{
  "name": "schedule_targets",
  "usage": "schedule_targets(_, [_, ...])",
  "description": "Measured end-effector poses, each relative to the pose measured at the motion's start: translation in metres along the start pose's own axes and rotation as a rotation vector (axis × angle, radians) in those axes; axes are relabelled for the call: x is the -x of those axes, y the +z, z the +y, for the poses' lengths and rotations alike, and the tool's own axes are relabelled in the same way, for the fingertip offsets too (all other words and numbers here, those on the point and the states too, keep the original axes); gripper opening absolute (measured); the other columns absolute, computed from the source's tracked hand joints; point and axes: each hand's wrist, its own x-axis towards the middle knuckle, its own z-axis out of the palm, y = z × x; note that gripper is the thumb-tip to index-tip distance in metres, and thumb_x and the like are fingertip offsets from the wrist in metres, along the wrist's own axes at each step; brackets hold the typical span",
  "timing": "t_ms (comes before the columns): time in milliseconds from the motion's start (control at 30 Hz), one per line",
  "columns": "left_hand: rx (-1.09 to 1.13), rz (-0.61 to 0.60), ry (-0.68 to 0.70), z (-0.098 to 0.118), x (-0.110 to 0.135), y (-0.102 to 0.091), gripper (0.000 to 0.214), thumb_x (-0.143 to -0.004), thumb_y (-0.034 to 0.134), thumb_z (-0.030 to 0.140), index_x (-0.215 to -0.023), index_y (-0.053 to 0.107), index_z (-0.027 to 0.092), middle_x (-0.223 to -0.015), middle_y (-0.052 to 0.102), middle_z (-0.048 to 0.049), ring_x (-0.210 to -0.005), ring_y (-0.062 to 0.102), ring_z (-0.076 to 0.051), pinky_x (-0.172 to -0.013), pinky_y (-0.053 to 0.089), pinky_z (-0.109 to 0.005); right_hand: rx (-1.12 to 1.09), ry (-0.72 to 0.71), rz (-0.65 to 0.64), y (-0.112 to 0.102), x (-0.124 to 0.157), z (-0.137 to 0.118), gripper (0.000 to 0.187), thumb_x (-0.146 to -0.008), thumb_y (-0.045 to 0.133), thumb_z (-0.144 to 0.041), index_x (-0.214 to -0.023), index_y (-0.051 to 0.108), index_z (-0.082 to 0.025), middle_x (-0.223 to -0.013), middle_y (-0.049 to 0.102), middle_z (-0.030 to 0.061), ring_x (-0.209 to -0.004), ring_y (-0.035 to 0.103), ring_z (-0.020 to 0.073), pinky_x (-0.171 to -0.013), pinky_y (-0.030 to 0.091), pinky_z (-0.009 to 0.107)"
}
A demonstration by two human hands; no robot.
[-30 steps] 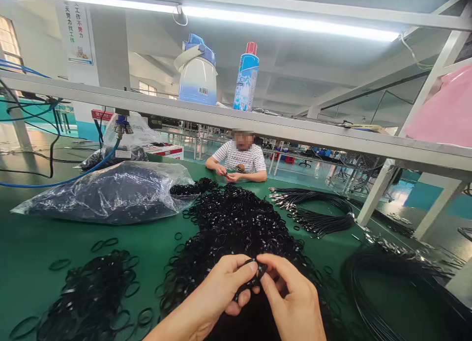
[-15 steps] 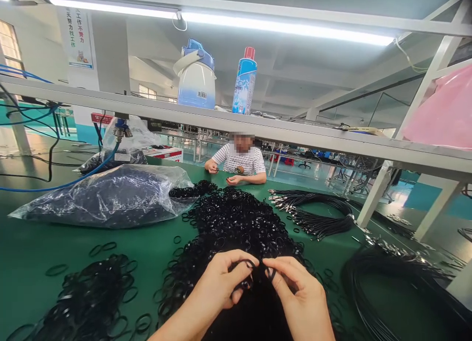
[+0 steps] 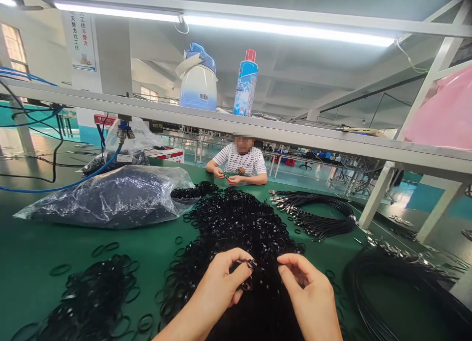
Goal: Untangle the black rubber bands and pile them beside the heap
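Observation:
Near the front of a large heap of black rubber rings (image 3: 239, 218), my left hand (image 3: 228, 277) is closed, with thumb and forefinger pinching black rings (image 3: 248, 283). Part of what it holds is covered by the curled fingers. To its right, my right hand (image 3: 308, 287) hovers over the heap, thumb and forefinger slightly apart and nothing visible between them. A smaller pile of black rings (image 3: 92, 297) lies to the left on the green table (image 3: 155, 262), with a few loose rings around it.
A clear plastic bag (image 3: 110, 196) of black rings lies at the left. Bundled black cables (image 3: 317, 213) with metal ends rest at the right, and another coil (image 3: 363, 292) is nearer. A shelf (image 3: 258, 129) crosses ahead, bearing a jug and spray can. Opposite sits another person (image 3: 243, 164).
My right hand has moved right, away from my left hand, and the ring between its fingers no longer shows. The person opposite has brought their hands closer together.

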Motion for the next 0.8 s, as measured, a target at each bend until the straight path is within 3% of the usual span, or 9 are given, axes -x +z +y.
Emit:
schedule_targets(100, [-0.027, 0.049, -0.007, 0.006, 0.004, 0.000, 0.022, -0.080, 0.055, 0.039, -0.077, 0.059, 0.018, -0.052, 0.044, 0.0075, -0.040, 0.033, -0.003, -0.038, 0.017, -0.015, 0.074, 0.037, 0.008, -0.007, -0.003, 0.002, 0.019, -0.079, 0.050, -0.031, -0.084, 0.066, -0.022, -0.084, 0.067, 0.0020, -0.071, 0.062, 0.0194, -0.067, 0.048, 0.029])
schedule_targets(267, [-0.051, 0.006, -0.003, 0.004, 0.003, 0.002, 0.022, -0.078, 0.057, 0.036, -0.077, 0.063, 0.015, -0.055, 0.052, 0.0043, -0.039, 0.035, -0.003, -0.038, 0.021, -0.015, 0.087, -0.125, -0.197, -0.004, 0.001, -0.013, 0.024, -0.084, 0.044, -0.027, -0.091, 0.067, -0.026, -0.107, 0.061, 0.0017, -0.095, 0.059, 0.0191, -0.079, 0.046, 0.028])
schedule_targets(400, [-0.096, -0.024, 0.052, -0.004, 0.001, 0.002, 0.024, -0.076, 0.058, 0.036, -0.077, 0.067, 0.014, -0.056, 0.055, 0.0030, -0.040, 0.039, -0.005, -0.039, 0.027, -0.017, 0.061, -0.145, -0.276, 0.002, 0.008, -0.028, 0.018, -0.086, 0.048, -0.034, -0.077, 0.061, -0.024, -0.090, 0.062, 0.0008, -0.083, 0.059, 0.0177, -0.069, 0.045, 0.026])
schedule_targets(567, [-0.054, -0.013, 0.003, 0.000, 0.003, 0.003, 0.024, -0.077, 0.057, 0.037, -0.074, 0.065, 0.015, -0.059, 0.058, 0.0018, -0.040, 0.037, -0.004, -0.038, 0.021, -0.016, 0.109, -0.097, -0.116, -0.004, 0.004, -0.021, 0.025, -0.088, 0.043, -0.035, -0.070, 0.054, -0.022, -0.080, 0.058, 0.0007, -0.073, 0.056, 0.0169, -0.066, 0.044, 0.027])
schedule_targets(667, [-0.037, 0.003, -0.026, 0.003, 0.003, 0.003, 0.023, -0.077, 0.056, 0.037, -0.073, 0.064, 0.015, -0.059, 0.059, 0.0015, -0.039, 0.036, -0.003, -0.038, 0.018, -0.015, 0.244, -0.108, -0.034, -0.007, 0.001, -0.013, 0.021, -0.086, 0.045, -0.036, -0.076, 0.058, -0.022, -0.089, 0.061, 0.0027, -0.079, 0.058, 0.0205, -0.071, 0.045, 0.032])
schedule_targets(800, [-0.037, -0.059, -0.034, 0.002, 0.003, 0.003, 0.025, -0.079, 0.053, 0.036, -0.076, 0.066, 0.015, -0.061, 0.060, 0.0007, -0.041, 0.038, -0.004, -0.038, 0.020, -0.015, 0.226, -0.179, -0.106, 0.000, 0.007, -0.019, 0.017, -0.083, 0.052, -0.031, -0.095, 0.062, -0.025, -0.105, 0.062, 0.0031, -0.096, 0.059, 0.0224, -0.081, 0.046, 0.033])
